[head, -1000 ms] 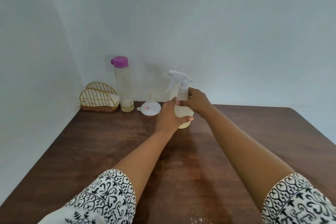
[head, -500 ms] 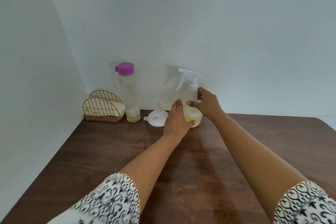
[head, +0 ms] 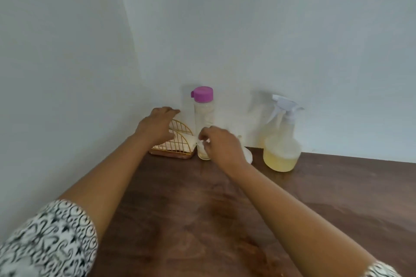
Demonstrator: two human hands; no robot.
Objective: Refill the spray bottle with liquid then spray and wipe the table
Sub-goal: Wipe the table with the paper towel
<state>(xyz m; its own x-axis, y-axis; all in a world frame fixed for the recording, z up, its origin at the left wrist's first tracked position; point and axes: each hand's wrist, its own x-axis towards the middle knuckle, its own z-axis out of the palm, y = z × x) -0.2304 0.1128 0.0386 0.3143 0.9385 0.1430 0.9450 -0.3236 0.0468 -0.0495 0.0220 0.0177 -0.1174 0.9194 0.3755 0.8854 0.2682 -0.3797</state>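
The spray bottle (head: 281, 141) stands upright by the back wall with pale yellow liquid in its lower part, and neither hand touches it. My left hand (head: 157, 127) is spread over the top of the gold wire napkin holder (head: 177, 141). White napkins (head: 191, 140) stick out of the holder's right side. My right hand (head: 221, 145) is curled in front of the base of the tall bottle (head: 203, 117) with the purple cap. Its fingertips pinch together at the napkins' corner. Blur hides whether they hold a napkin.
A white funnel (head: 248, 156) is mostly hidden behind my right hand. The dark wooden table (head: 202, 220) fits into a corner, with walls on the left and at the back. All the items line the back edge.
Both hands have let go of the spray bottle, which now stands by the wall. They have moved left to the napkin holder, and the view has turned left.
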